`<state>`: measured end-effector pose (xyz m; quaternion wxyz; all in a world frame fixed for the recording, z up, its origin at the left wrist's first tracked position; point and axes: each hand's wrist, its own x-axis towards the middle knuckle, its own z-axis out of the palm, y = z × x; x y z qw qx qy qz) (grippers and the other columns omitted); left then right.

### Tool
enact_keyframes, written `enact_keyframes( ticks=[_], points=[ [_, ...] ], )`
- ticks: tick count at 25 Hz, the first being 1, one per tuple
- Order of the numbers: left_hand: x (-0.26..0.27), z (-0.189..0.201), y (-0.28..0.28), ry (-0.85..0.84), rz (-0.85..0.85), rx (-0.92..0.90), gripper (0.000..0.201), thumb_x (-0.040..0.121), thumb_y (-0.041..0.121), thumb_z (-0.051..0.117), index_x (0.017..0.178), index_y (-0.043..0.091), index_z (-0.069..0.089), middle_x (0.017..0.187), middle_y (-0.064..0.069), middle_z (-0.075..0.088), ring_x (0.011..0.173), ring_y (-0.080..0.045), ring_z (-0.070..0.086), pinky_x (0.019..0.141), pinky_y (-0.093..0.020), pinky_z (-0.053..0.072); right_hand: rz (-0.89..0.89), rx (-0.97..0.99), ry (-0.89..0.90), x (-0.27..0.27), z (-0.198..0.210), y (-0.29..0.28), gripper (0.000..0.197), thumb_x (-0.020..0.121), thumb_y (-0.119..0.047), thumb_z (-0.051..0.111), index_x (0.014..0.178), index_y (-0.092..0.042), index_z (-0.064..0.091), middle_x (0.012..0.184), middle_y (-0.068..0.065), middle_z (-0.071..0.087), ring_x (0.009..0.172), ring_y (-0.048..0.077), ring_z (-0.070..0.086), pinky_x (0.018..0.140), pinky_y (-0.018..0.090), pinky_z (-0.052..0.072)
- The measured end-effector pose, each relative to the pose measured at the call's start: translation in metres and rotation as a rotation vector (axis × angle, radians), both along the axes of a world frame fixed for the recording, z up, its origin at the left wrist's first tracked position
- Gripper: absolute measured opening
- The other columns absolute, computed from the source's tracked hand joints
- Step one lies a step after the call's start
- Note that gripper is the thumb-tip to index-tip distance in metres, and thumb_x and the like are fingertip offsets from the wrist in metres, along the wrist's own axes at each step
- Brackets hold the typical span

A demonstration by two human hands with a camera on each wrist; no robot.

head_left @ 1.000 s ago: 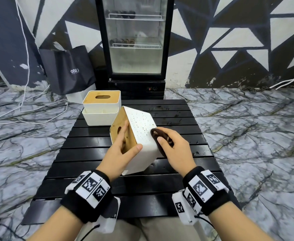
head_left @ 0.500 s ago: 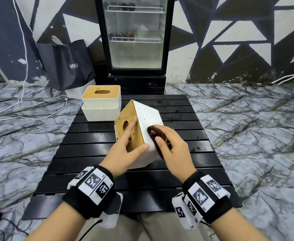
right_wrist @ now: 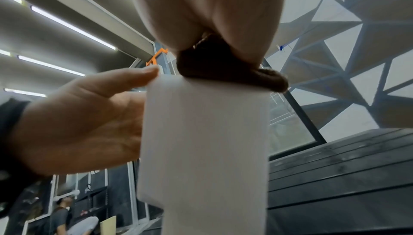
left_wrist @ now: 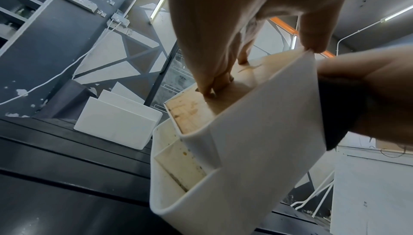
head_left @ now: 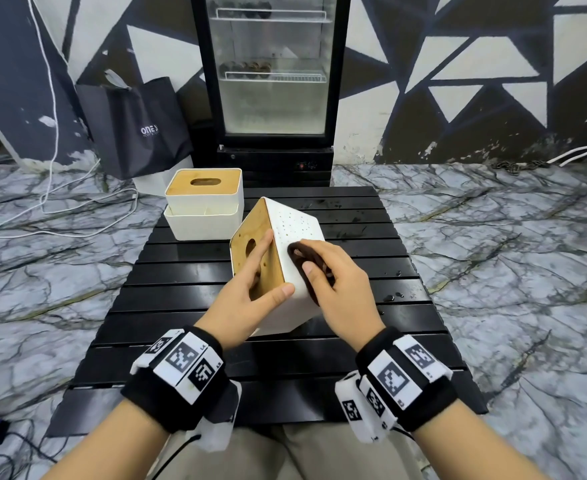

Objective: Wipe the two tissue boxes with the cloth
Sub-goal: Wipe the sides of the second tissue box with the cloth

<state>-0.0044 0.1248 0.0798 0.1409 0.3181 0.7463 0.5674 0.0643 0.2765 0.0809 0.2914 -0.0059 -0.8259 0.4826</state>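
A white tissue box (head_left: 297, 225) with a wooden lid stands tilted on one edge on the black slatted table (head_left: 181, 306). My left hand (head_left: 268, 271) grips it, fingers on the lid, thumb over the white edge. My right hand (head_left: 320, 261) holds a dark brown cloth (head_left: 297, 256) pressed against the box's dotted white face. The left wrist view shows the box (left_wrist: 257, 141) from below, with the cloth (left_wrist: 335, 115) at its right side. In the right wrist view the cloth (right_wrist: 223, 67) sits on top of the box (right_wrist: 205, 141). A second tissue box (head_left: 203, 206) stands upright at the table's back left.
A glass-door fridge (head_left: 273, 81) stands behind the table, and a black bag (head_left: 139, 129) leans to its left. White cables (head_left: 60, 209) trail over the marble floor on the left. Water drops (head_left: 392, 296) lie on the table's right side.
The right hand has slid the cloth a little across the white face toward the lid edge. The left hand keeps its hold and the box stays tilted.
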Motion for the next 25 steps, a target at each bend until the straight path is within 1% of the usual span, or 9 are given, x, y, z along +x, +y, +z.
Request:
enact_keyframes(
  ticks=[2, 4, 7, 9, 13, 18, 20, 23, 25],
  points=[
    [-0.001, -0.001, -0.002, 0.008, -0.006, -0.003, 0.084, 0.078, 0.044, 0.062, 0.145, 0.046, 0.013, 0.135, 0.038, 0.029, 0.128, 0.012, 0.036, 0.102, -0.006, 0.031, 0.027, 0.006, 0.022, -0.002, 0.004, -0.009, 0.031, 0.089, -0.012, 0.051, 0.119, -0.017, 0.057, 0.110, -0.017, 0.055, 0.105, -0.009, 0.048, 0.089, 0.004, 0.034],
    [-0.004, -0.003, -0.004, 0.002, -0.010, 0.016, 0.086, 0.075, 0.050, 0.063, 0.146, 0.046, 0.014, 0.143, 0.029, 0.031, 0.132, 0.005, 0.037, 0.108, -0.016, 0.032, 0.069, 0.036, 0.039, 0.003, 0.001, -0.014, 0.033, 0.089, -0.015, 0.049, 0.121, -0.017, 0.055, 0.115, -0.012, 0.057, 0.110, -0.003, 0.049, 0.093, 0.007, 0.035],
    [-0.004, -0.004, -0.005, -0.022, -0.010, 0.042, 0.084, 0.076, 0.042, 0.065, 0.145, 0.045, 0.017, 0.147, 0.016, 0.035, 0.129, 0.004, 0.041, 0.103, -0.012, 0.036, 0.075, 0.054, 0.022, 0.010, -0.005, -0.004, 0.032, 0.089, -0.020, 0.048, 0.121, -0.018, 0.056, 0.119, -0.009, 0.057, 0.113, 0.000, 0.048, 0.096, 0.011, 0.035],
    [-0.003, -0.003, -0.004, -0.030, -0.003, 0.047, 0.082, 0.076, 0.039, 0.064, 0.143, 0.047, 0.017, 0.146, 0.016, 0.036, 0.128, 0.006, 0.041, 0.100, -0.009, 0.037, 0.039, 0.040, 0.011, 0.007, -0.005, 0.001, 0.032, 0.088, -0.020, 0.048, 0.119, -0.017, 0.057, 0.117, -0.008, 0.058, 0.110, 0.000, 0.048, 0.094, 0.008, 0.034],
    [-0.004, -0.003, -0.005, 0.003, -0.003, 0.029, 0.088, 0.070, 0.056, 0.061, 0.145, 0.048, 0.016, 0.147, 0.018, 0.035, 0.132, 0.002, 0.038, 0.112, -0.029, 0.033, 0.035, 0.032, 0.012, -0.004, 0.005, -0.012, 0.031, 0.089, -0.014, 0.049, 0.119, -0.018, 0.057, 0.113, -0.013, 0.056, 0.108, 0.002, 0.050, 0.093, 0.008, 0.036],
    [-0.004, -0.008, -0.009, 0.000, 0.016, 0.067, 0.078, 0.070, 0.050, 0.061, 0.137, 0.060, 0.023, 0.149, 0.014, 0.032, 0.137, -0.005, 0.033, 0.114, -0.041, 0.031, 0.118, 0.077, 0.029, 0.011, -0.006, -0.010, 0.034, 0.089, -0.028, 0.044, 0.122, -0.024, 0.053, 0.121, -0.011, 0.055, 0.116, 0.002, 0.047, 0.099, 0.014, 0.035],
    [-0.006, -0.006, -0.007, -0.010, 0.028, 0.121, 0.071, 0.069, 0.046, 0.060, 0.133, 0.057, 0.031, 0.143, 0.010, 0.040, 0.131, -0.007, 0.040, 0.110, -0.038, 0.035, 0.121, 0.090, 0.018, 0.016, -0.011, -0.008, 0.037, 0.088, -0.031, 0.043, 0.123, -0.025, 0.053, 0.124, -0.011, 0.053, 0.119, 0.000, 0.044, 0.101, 0.013, 0.032],
    [-0.009, 0.001, -0.003, -0.043, 0.067, 0.188, 0.063, 0.074, 0.039, 0.059, 0.131, 0.046, 0.034, 0.105, 0.018, 0.059, 0.094, -0.006, 0.055, 0.084, -0.015, 0.046, 0.150, 0.116, -0.004, 0.021, -0.015, -0.009, 0.039, 0.088, -0.031, 0.044, 0.124, -0.022, 0.053, 0.128, -0.009, 0.051, 0.123, -0.001, 0.039, 0.104, 0.012, 0.027],
    [-0.013, 0.003, -0.002, -0.033, 0.058, 0.182, 0.068, 0.078, 0.036, 0.058, 0.138, 0.043, 0.029, 0.122, 0.021, 0.056, 0.097, 0.006, 0.058, 0.088, -0.013, 0.046, 0.164, 0.126, -0.002, 0.024, -0.017, -0.010, 0.038, 0.089, -0.029, 0.044, 0.125, -0.021, 0.053, 0.130, -0.007, 0.050, 0.125, -0.001, 0.037, 0.105, 0.012, 0.026]
  ],
)
